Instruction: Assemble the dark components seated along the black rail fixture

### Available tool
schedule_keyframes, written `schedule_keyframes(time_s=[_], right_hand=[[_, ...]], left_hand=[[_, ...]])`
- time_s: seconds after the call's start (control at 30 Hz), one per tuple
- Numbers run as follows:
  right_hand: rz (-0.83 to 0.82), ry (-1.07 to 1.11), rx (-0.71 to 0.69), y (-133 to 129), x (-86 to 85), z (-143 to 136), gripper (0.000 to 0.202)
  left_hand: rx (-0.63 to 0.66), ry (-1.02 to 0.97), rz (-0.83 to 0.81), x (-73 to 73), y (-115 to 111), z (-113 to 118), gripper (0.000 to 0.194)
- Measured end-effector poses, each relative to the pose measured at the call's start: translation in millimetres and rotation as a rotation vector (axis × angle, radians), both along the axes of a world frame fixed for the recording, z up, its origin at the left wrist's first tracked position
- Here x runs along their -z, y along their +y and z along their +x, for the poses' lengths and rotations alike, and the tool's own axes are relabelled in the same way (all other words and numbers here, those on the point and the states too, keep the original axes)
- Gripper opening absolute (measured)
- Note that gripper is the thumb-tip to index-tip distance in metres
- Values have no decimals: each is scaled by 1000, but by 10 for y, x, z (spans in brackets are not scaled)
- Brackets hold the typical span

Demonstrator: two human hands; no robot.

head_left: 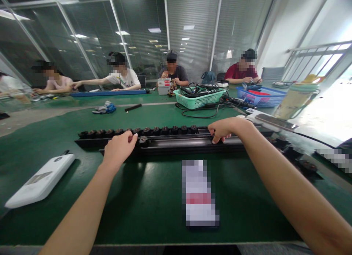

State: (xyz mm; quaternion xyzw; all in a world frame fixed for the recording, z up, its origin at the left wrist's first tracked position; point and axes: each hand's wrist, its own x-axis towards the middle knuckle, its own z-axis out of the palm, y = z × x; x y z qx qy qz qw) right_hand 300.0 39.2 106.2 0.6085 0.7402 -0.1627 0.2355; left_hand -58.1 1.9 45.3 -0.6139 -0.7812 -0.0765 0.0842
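Note:
Two long black channel rails lie side by side across the green table [154, 189]. The far rail [90, 141] carries a row of small round black parts [165, 130]. In the near rail [181, 142], which has a shiny inner trough, one similar part [143, 140] sits toward the left. My left hand [119, 147] is closed at the near rail's left end, its fingers curled and partly hidden. Over the right part of the rails, my right hand [222, 129] reaches down with fingers pinched together; what is between them is hidden.
A blurred-out phone-like rectangle [199, 192] lies in front of the rails. A white power bank [41, 180] is at left. More black parts [288, 152] lie right, under my forearm. Beyond stand a green basket of cables [200, 99] and a blue basket [261, 97]. Several people sit opposite.

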Motion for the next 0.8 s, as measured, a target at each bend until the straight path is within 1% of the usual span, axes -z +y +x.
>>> schedule_keyframes(time_s=[0.23,0.47,0.8], right_hand=[[-2,0,15,-30,-34,2,28],[4,7,-10,-42,-43,-16,29],[0,13,-20,-5,-27,27,28]], left_hand=[[0,3,2,6,4,-4,54],[0,0,-1,12,15,-17,55],[-12,16,-11,12,24,-13,55]])
